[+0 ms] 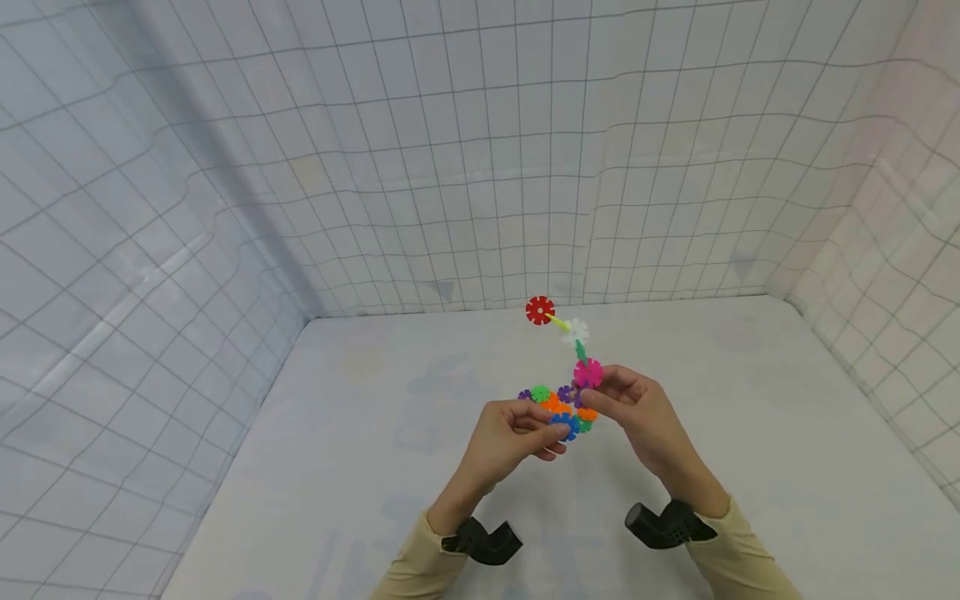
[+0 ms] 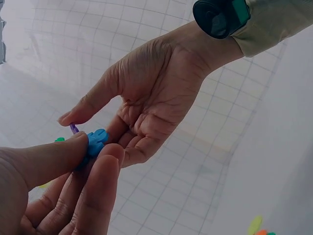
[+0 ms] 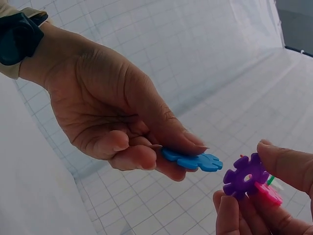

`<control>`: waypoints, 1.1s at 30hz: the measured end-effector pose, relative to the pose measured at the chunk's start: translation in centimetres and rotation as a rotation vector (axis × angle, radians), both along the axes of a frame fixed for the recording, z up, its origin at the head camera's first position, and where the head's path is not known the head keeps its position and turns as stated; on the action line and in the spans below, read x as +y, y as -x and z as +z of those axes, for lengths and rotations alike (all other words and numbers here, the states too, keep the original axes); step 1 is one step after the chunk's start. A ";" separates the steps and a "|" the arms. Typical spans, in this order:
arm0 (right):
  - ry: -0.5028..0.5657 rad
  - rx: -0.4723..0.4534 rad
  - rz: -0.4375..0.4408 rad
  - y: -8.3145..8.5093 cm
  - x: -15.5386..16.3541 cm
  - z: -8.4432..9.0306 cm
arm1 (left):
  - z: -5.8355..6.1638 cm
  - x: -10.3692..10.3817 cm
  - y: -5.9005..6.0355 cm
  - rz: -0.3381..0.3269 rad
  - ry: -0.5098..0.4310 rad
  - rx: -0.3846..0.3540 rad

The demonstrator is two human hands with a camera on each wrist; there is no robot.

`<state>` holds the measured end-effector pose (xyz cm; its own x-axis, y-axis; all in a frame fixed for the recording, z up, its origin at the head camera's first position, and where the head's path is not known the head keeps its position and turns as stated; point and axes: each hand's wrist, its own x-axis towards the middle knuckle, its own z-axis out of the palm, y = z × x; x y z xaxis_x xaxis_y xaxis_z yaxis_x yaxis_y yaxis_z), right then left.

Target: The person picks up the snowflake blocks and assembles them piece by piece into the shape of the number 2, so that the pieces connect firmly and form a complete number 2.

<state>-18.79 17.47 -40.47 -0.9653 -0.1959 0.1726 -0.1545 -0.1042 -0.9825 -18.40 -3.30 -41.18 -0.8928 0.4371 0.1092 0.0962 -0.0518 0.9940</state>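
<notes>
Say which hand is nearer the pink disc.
Right. The right hand is beside the pink disc, pinching the purple disc joined to it; the left hand is farther, lower left in the head view, pinching the blue disc.

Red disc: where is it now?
In the head view, the red disc is slightly right of centre, joined to the yellow disc, beyond the white disc.

Disc in left grip, linked discs in right grip, wall behind
</notes>
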 end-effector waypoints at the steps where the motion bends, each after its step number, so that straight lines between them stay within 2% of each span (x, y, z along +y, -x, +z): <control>1: 0.007 0.001 0.006 0.0 0.0 0.0 | 0.0 0.0 0.0 0.006 -0.004 0.004; 22: 0.030 0.026 0.060 -0.2 -0.3 0.2 | -0.1 0.5 -0.4 0.101 0.037 0.080; 27: 0.065 0.005 0.115 -0.1 -0.1 -0.1 | 0.1 0.5 -0.5 0.111 0.059 0.105; 28: 0.078 0.003 0.134 0.0 -0.1 -0.1 | 0.2 0.5 -0.5 0.112 0.070 0.113; 33: 0.124 0.015 0.214 0.1 0.0 -0.2 | 2.4 0.4 -1.5 0.105 0.097 0.147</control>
